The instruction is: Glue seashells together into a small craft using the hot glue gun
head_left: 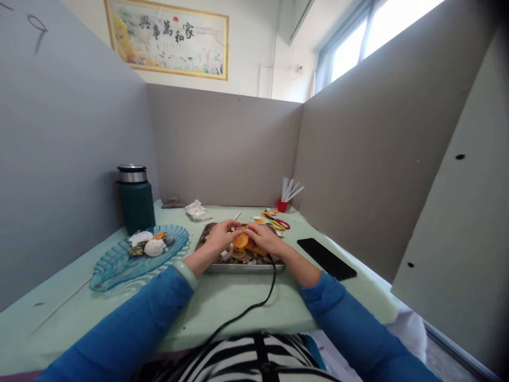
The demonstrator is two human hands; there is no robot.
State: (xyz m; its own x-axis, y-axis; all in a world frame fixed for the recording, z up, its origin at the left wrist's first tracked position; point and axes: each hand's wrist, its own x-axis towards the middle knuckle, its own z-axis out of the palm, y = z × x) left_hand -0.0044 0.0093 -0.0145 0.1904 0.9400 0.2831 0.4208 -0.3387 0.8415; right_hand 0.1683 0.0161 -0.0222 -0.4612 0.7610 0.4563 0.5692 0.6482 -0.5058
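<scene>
Both hands meet over a metal tray (242, 269) filled with shells. My left hand (220, 237) is closed, its fingertips on an orange seashell (240, 241). From the other side, my right hand (263, 239) pinches the same shell near its upper edge. Fingers partly cover the shell, so any small piece between them is hidden. Under my right hand lies a yellow-orange tool (257, 251) that looks like a hot glue gun, mostly covered. Its black cord (254, 306) runs from the tray toward my lap. Brown and white shells (239, 255) lie loose in the tray.
At left, a blue plate (104, 280) bears several shells, with a dark green bottle (137, 207) behind. A black phone-like slab (326, 258) lies right. Scissors (279, 223) and a red cup (282, 206) of white sticks stand farther back. Grey partitions (226, 148) enclose the table.
</scene>
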